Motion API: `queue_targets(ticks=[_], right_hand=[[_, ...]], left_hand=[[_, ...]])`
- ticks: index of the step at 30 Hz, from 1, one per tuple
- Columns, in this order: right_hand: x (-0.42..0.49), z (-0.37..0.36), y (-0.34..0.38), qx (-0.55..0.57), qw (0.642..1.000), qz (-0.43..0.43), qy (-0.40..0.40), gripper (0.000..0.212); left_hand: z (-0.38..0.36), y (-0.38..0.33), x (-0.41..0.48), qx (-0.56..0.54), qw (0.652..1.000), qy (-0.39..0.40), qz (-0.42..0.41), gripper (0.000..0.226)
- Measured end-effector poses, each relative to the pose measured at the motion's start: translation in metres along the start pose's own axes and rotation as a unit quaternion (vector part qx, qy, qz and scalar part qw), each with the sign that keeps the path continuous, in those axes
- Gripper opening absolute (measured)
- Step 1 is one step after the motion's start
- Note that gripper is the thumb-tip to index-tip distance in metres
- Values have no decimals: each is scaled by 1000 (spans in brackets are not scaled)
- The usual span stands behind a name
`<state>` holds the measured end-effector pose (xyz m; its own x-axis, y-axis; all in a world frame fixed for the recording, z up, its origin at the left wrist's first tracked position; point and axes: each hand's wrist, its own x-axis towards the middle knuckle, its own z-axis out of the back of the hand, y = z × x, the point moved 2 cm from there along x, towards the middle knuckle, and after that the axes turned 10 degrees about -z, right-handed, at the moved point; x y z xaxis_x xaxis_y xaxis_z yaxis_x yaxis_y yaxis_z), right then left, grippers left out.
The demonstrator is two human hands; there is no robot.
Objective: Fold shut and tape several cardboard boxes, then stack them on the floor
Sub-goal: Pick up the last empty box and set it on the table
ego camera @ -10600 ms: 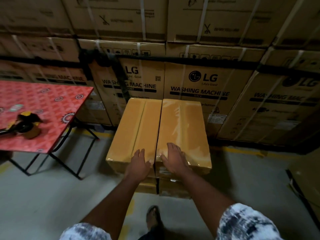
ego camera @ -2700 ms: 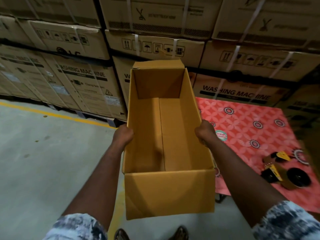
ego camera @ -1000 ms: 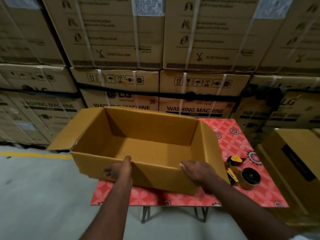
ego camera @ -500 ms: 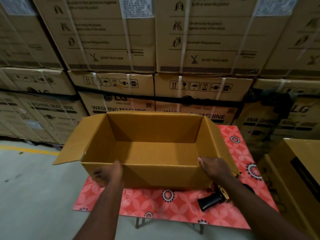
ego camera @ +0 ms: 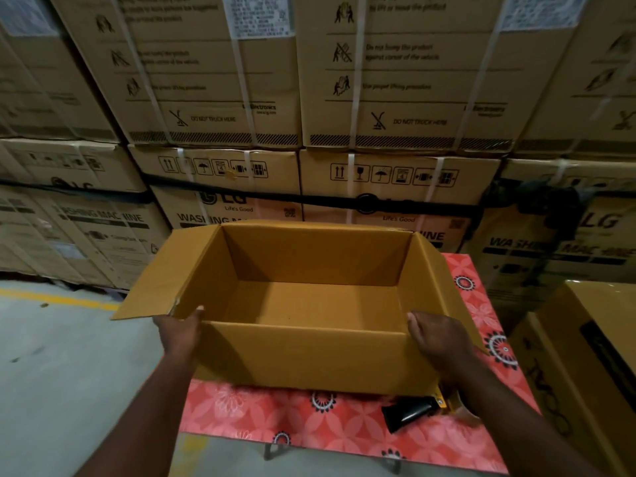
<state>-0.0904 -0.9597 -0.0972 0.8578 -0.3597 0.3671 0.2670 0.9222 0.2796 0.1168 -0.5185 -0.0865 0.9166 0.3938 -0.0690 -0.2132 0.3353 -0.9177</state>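
**Work item.** The brown cardboard box [ego camera: 309, 356], rectangular and open at the top, rests on the red surface with a white and black floral pattern [ego camera: 309, 421]. One long side faces the person. The left end flap [ego camera: 148, 280] is spread outward and overhangs the surface edge above the grey concrete floor [ego camera: 69, 373]. The right end flap [ego camera: 444, 290] stands tilted outward.

**Left hand.** The left hand [ego camera: 179, 330] is at the near left corner of the box. The bare forearm reaches forward from the lower left. The thumb lies over the rim at the corner. The fingers pass under the left end flap and are hidden. The hand holds the corner.

**Right hand.** The right hand [ego camera: 437, 339] is at the near right corner, back of the hand upward. Its fingers curl over the rim and grip it. The forearm runs in from the lower right.

**Nearby items.** A tape dispenser with a black handle and yellow body [ego camera: 409, 413] lies on the surface just beside the near right corner of the box, partly hidden by the right forearm. A second plain brown carton [ego camera: 592, 356] stands to the right of the surface. Large printed cartons bound with white straps [ego camera: 395, 98] are stacked behind.
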Motion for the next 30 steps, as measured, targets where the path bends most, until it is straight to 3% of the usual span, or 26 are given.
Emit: queue_targets(ticks=[2, 4, 7, 9, 11, 14, 15, 17, 19, 20, 23, 26, 27, 30], right_hand=[[3, 1, 0, 21, 1000, 0, -3, 52], [5, 0, 1, 54, 998, -27, -3, 34], [7, 4, 2, 99, 989, -83, -69, 16], [5, 7, -2, 91, 975, -158, -126, 18], [-1, 11, -5, 76, 946, -276, -154, 35], [-13, 7, -14, 121, 855, -489, -123, 76], [-17, 1, -19, 146, 807, -564, -91, 92], [-21, -13, -26, 299, 688, -660, -36, 115], [-20, -17, -22, 476, 591, -651, -20, 95], [-18, -15, -19, 524, 571, -631, -41, 80], [-12, -10, -17, 502, 578, -624, -157, 77], [-4, 1, -12, 503, 563, -598, -270, 84], [-2, 3, -13, 501, 575, -580, -287, 84], [1, 18, 5, 510, 662, -459, -301, 52]], left_hand=[[1, -1, 9, -6, 1000, 14, -24, 63], [-1, 1, 15, -19, 998, 22, -53, 53], [-6, 1, 18, -96, 990, 19, -105, 32], [-7, 3, 27, -194, 977, -9, -90, 24], [-3, 0, 36, -299, 952, -42, -48, 25], [5, -8, 49, -328, 941, -71, -31, 30], [5, -13, 47, -336, 938, -68, -47, 28], [3, -22, 32, -285, 952, -44, -97, 24], [-2, -23, 17, -124, 977, 20, -173, 37], [-6, -23, 9, -62, 975, 61, -206, 38], [-9, -16, -3, 50, 938, 145, -311, 54], [-8, -10, 2, 126, 905, 178, -364, 73], [-6, -11, 2, 140, 900, 187, -368, 78], [-3, -9, 5, 181, 881, 209, -383, 82]])
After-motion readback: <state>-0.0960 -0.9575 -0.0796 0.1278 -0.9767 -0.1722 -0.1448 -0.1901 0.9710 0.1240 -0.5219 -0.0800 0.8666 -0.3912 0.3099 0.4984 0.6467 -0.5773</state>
